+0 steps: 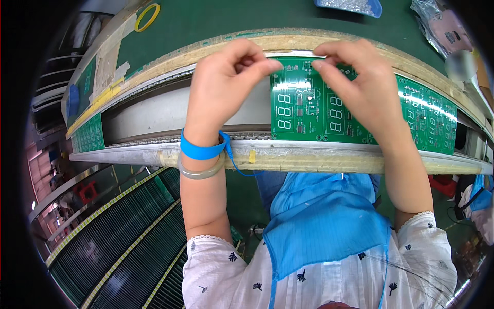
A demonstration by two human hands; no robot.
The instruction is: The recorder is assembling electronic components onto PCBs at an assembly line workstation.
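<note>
A green circuit board (297, 103) with rows of white digit outlines lies across the rails of a conveyor track in front of me. My left hand (226, 77) is over the board's upper left corner, fingers curled in and thumb tip at the board. Whatever that hand may pinch is too small or hidden to make out. Over the upper middle of the board is my right hand (360, 77), thumb and forefinger apart with nothing visible between them. That hand covers part of the board. A blue wrist strap (202, 148) with a cord is round my left wrist.
More green boards sit on the track at right (427, 116) and far left (88, 135). Beyond the rail are a yellow tape ring (147, 17), a blue tray (350, 6) of small clear parts and a plastic bag (429, 26). Black slotted racks (123, 242) stand lower left.
</note>
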